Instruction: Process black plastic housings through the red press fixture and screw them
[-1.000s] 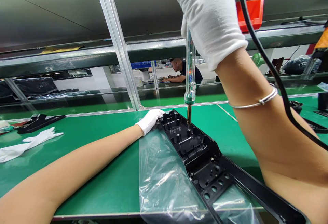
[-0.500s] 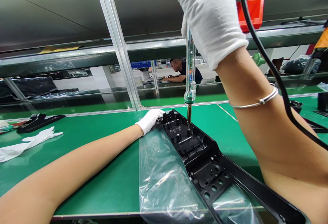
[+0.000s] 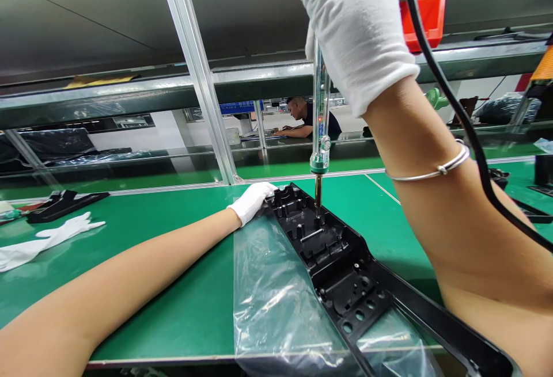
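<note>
Right, head view only: the right hand (image 3: pixel 352 31) in a white cotton glove is wrapped tight round the top of a slim clear-bodied electric screwdriver (image 3: pixel 320 129) w/ a green collar, held upright, its dark metal bit (image 3: pixel 318 195) touching down inside the long black moulded plastic housing (image 3: pixel 332 256). That housing lies on the green bench mat (image 3: pixel 151 250), running from the far middle toward the near right corner, open ribbed side up, w/ round holes near its mid section. The left hand (image 3: pixel 252 201), also white-gloved, rests closed against the housing's far end, fingers curled on the edge; whether it pinches the rim or just presses it can't be told. A sheet of crinkled clear plastic film (image 3: pixel 276 302) lies under and just beside the housing on its left. A thick black cable (image 3: pixel 449 106) runs down from the top past the right forearm, which wears a thin silver bangle (image 3: pixel 436 171). Far left on the mat: a loose white glove (image 3: pixel 47 242) lying flat, and near it a small black plastic part (image 3: pixel 64 204). An angled aluminium frame post (image 3: pixel 199 72) rises behind the left hand. Up top right sits a red plastic bin (image 3: pixel 425 20) on the shelf. Beyond the frame, another person (image 3: pixel 302 118) bends over a far bench.
</note>
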Demonstrator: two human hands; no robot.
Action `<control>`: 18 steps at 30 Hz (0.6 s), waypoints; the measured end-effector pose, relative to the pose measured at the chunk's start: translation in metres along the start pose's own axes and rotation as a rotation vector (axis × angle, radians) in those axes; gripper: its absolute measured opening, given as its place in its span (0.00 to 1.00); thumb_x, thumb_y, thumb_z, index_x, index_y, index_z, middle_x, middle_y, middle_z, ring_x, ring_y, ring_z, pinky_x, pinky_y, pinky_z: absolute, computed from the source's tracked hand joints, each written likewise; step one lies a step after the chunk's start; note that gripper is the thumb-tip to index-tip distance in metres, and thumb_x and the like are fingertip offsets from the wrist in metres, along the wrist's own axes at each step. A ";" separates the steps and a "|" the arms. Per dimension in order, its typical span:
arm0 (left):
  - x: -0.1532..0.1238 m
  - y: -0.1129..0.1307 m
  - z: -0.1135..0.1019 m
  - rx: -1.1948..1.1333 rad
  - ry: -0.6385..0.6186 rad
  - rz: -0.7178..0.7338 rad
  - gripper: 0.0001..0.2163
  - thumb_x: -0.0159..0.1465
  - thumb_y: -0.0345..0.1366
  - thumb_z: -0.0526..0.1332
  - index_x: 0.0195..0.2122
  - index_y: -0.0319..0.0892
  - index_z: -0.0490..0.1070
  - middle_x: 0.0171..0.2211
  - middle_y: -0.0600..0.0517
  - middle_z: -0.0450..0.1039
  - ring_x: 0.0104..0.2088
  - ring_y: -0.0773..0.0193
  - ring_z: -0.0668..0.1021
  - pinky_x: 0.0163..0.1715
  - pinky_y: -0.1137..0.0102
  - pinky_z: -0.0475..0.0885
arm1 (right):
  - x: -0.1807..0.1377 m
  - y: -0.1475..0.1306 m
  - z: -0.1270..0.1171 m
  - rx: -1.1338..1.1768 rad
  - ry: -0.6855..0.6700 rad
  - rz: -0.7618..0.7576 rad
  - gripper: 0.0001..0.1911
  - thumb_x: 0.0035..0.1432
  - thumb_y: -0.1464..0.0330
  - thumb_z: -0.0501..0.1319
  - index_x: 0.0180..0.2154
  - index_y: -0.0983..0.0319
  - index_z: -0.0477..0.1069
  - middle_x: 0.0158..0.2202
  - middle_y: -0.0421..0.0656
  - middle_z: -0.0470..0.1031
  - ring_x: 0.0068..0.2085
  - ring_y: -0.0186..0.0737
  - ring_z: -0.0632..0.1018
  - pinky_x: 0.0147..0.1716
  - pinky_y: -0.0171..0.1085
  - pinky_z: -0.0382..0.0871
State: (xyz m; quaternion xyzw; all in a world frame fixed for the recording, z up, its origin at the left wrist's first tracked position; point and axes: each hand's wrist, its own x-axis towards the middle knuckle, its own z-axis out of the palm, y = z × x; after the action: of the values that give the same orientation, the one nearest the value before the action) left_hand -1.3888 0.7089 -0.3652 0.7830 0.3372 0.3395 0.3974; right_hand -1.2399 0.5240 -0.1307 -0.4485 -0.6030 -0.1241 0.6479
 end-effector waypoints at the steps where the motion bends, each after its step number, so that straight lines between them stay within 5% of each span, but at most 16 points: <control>1: 0.000 0.000 0.000 -0.014 0.001 -0.003 0.09 0.60 0.38 0.60 0.34 0.41 0.78 0.35 0.47 0.82 0.37 0.54 0.81 0.37 0.66 0.75 | 0.000 0.000 0.000 -0.002 -0.003 -0.005 0.38 0.58 0.43 0.55 0.25 0.76 0.54 0.17 0.36 0.53 0.16 0.13 0.51 0.25 0.26 0.46; 18: -0.005 0.007 0.000 0.039 -0.027 0.021 0.09 0.60 0.42 0.59 0.30 0.44 0.77 0.27 0.49 0.78 0.32 0.52 0.80 0.32 0.65 0.72 | -0.002 -0.001 0.000 -0.015 -0.015 0.003 0.37 0.59 0.45 0.54 0.25 0.76 0.53 0.17 0.37 0.51 0.16 0.13 0.48 0.26 0.27 0.42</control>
State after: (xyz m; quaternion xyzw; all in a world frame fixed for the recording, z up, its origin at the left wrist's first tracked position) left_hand -1.3894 0.7014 -0.3604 0.7986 0.3300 0.3266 0.3830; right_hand -1.2413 0.5229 -0.1317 -0.4551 -0.6062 -0.1243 0.6403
